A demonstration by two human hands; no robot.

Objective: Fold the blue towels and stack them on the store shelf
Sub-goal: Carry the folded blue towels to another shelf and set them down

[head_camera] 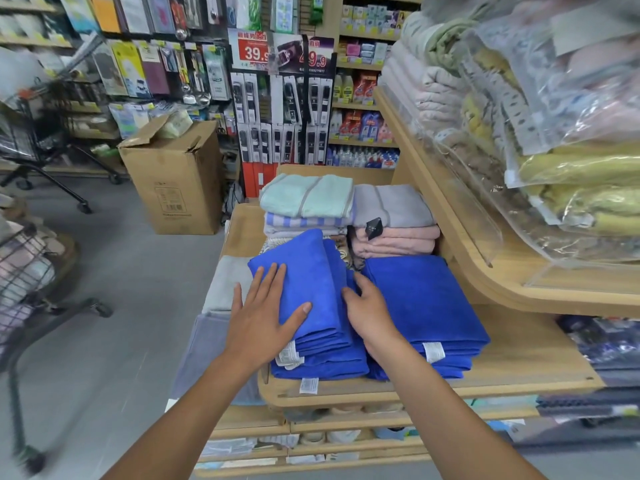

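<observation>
1. Blue towels (pixel 415 299): 2 folded stacks side by side on the shelf (pixel 526 355).
2. My left hand (pixel 263 317) lies flat on the left stack (pixel 308 268), holding nothing.
3. My right hand (pixel 369 311) rests between the stacks; its grip I cannot tell.

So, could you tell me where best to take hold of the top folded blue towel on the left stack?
Grip the folded blue towel by its long side edges, from left and right. It lies skewed on the left stack with layers open at the near end, so a front pinch might splay it. The right hand touches its right edge.
</observation>
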